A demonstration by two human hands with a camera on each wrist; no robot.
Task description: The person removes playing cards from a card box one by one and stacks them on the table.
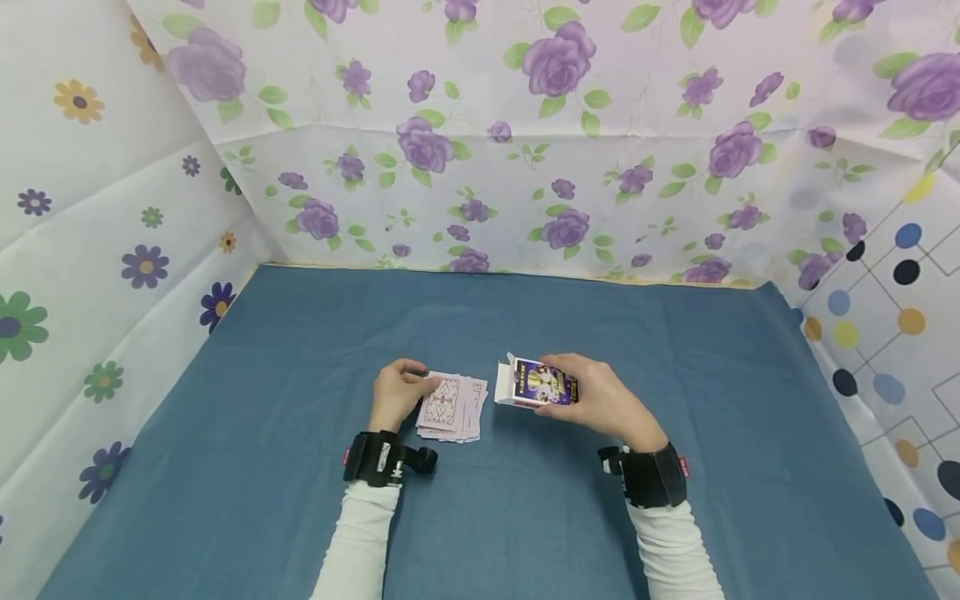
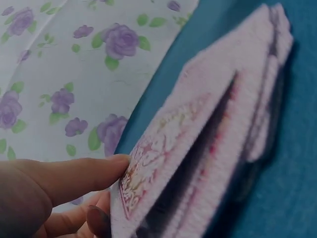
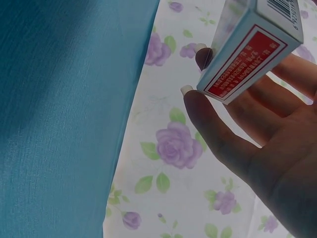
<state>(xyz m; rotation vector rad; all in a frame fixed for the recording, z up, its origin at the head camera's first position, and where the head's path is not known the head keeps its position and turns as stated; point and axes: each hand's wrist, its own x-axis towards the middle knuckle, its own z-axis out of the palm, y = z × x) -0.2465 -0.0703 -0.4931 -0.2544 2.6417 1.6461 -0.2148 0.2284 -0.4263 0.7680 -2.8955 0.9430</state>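
Note:
My left hand [image 1: 395, 395] pinches the left edge of some playing cards [image 1: 444, 405] with red-patterned backs. In the left wrist view the thumb [image 2: 86, 177] lies on the top card's back, with fingers beneath, and a dark gap separates the upper cards [image 2: 163, 144] from those below. The pile is loosely squared, some cards jutting to the right. To its right, my right hand [image 1: 604, 402] holds a purple-and-white card box [image 1: 543, 382] above the cloth, its open flap end toward the cards. The right wrist view shows the box's red-labelled side [image 3: 246, 62] between thumb and fingers; its inside is hidden.
A blue cloth [image 1: 300, 350] covers the table. Behind it stands a white sheet with purple roses [image 1: 558, 62], and patterned sheets flank the left and right sides. Each wrist wears a black strap [image 1: 654, 477] with a small camera.

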